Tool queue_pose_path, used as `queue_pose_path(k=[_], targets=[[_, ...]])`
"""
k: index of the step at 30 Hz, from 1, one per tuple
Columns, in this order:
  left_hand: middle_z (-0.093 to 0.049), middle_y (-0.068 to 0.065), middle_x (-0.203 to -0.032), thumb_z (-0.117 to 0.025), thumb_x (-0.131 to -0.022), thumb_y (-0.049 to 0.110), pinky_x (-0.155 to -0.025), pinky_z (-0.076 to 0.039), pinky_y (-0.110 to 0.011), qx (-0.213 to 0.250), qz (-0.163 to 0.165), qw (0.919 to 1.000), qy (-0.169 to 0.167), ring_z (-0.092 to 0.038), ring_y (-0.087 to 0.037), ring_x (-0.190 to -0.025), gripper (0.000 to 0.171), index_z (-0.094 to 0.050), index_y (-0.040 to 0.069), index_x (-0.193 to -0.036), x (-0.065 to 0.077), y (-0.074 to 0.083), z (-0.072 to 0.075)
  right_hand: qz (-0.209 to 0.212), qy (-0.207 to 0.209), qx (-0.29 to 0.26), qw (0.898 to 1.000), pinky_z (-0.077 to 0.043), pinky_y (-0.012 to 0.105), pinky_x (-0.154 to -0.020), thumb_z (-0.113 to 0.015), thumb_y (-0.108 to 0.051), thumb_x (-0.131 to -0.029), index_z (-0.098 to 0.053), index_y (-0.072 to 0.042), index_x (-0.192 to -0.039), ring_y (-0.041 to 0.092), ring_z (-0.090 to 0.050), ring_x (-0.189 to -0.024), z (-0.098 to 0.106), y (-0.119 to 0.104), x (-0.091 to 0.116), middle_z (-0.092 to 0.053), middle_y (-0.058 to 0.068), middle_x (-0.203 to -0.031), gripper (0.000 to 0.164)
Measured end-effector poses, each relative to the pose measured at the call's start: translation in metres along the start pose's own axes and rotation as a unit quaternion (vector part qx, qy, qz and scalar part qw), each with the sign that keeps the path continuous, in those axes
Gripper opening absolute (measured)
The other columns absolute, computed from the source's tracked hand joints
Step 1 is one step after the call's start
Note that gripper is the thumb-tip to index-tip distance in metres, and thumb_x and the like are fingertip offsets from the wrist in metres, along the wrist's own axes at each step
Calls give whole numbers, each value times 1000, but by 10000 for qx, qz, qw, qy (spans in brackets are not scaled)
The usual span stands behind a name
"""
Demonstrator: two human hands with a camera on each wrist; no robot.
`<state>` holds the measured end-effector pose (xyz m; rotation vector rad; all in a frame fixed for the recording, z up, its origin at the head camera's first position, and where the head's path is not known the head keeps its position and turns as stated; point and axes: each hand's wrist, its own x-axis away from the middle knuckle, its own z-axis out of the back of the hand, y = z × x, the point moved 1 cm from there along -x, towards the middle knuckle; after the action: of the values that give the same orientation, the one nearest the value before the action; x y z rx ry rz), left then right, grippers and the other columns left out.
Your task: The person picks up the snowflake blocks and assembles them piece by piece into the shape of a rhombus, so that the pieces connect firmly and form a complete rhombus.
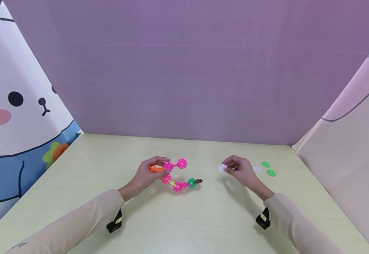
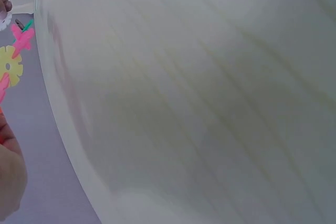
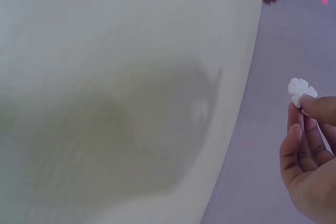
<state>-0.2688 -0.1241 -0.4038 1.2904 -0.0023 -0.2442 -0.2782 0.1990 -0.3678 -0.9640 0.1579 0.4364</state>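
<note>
In the head view my left hand (image 1: 148,173) grips the orange part of a chain of joined snowflake discs (image 1: 178,186), held above the table. The chain bends round in pink, yellow and green, ending in a brown disc (image 1: 198,181). Its yellow disc (image 2: 9,66) shows at the left edge of the left wrist view. Off to the right, my right hand (image 1: 239,169) pinches a white snowflake disc (image 1: 222,168) between thumb and fingers. The right wrist view shows that white disc (image 3: 301,88) at the fingertips, apart from the chain.
Two loose green discs (image 1: 268,168) lie on the pale table (image 1: 184,225) beyond my right hand, with another white disc (image 1: 257,169) beside them. A purple cloth wall (image 1: 197,77) rises behind the table. Printed cloths stand on both sides.
</note>
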Motion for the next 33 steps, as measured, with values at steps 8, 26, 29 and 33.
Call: queue_pose_path(k=[8,26,29,33], targets=[[-59,-8,-105,-71,-80,17,-69,-55,-28,114,-44,9999,-59,-58,-22,-94,35,-62,17,-113,0,-1,-1,116,0,-367,9993,-51,22,-63,-62,12,-77,-60,11,-92,36,-61,-78,-26,-16,-5,-62,26,-87,16],[-57,-10,-105,-70,-80,14,-67,-56,-28,134,83,9999,-32,-61,-18,-81,33,-62,15,-113,-1,-3,-6,477,121,-503,9975,-49,25,-61,-64,9,-78,-60,9,-90,35,-64,-77,-64,-40,-12,-63,24,-84,13],[-57,-12,-106,-70,-80,14,-67,-56,-28,166,81,9998,-43,-62,-17,-80,35,-61,14,-114,0,-1,-8,524,133,-453,9975,-49,26,-61,-65,8,-78,-61,7,-89,33,-64,-76,-70,-35,-15,-64,21,-82,12],[-57,-13,-107,-70,-80,14,-67,-56,-28,232,91,9997,-64,-62,-18,-80,36,-60,12,-115,1,0,-8,569,192,-453,9972,-48,25,-60,-67,5,-77,-62,4,-88,30,-65,-75,-79,-19,-19,-65,17,-81,12]])
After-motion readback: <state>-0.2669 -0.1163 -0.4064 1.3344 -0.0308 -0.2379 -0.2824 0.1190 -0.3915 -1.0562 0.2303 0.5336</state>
